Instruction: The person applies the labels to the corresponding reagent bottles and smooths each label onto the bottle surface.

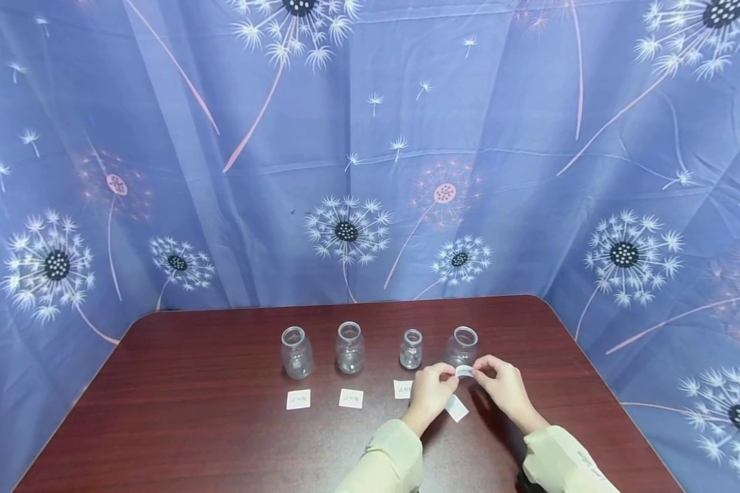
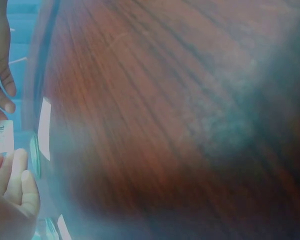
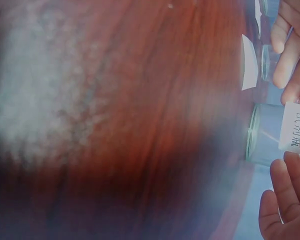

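Note:
A white label [image 1: 464, 370] with handwritten characters is stretched between my two hands, slightly curved, in front of the rightmost glass jar [image 1: 463, 346]. My left hand [image 1: 430, 392] pinches its left end between thumb and fingers. The right hand [image 1: 502, 389] pinches the other end. In the right wrist view the handwritten label [image 3: 294, 129] overlaps the side of the jar [image 3: 266, 131]; whether it touches the glass I cannot tell. Below the hands, a blank white paper piece [image 1: 456, 408] lies on the table, partly behind the left hand.
To the left stand a small glass jar [image 1: 411, 349] and two larger ones, a middle jar [image 1: 350, 349] and a far-left jar [image 1: 297, 353]. Handwritten cards [image 1: 299, 399], [image 1: 351, 398], [image 1: 403, 389] lie before them on the dark red table [image 1: 191, 411]. A blue curtain [image 1: 259, 226] hangs behind.

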Action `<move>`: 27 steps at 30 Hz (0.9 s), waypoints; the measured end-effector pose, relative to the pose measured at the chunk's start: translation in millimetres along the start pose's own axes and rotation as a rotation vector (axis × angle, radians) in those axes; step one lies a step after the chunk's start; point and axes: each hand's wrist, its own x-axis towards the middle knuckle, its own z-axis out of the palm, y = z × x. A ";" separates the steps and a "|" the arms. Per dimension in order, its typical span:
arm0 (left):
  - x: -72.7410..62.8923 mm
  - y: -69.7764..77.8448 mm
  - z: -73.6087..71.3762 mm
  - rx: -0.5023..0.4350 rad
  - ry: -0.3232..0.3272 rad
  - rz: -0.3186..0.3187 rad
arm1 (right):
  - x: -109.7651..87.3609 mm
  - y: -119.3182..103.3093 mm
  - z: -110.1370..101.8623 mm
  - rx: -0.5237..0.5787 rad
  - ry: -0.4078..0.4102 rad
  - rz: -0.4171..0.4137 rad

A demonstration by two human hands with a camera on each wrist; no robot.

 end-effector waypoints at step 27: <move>-0.7 -1.3 1.8 0.070 0.038 -0.003 | -1.3 0.7 -12.1 0.194 -0.122 0.111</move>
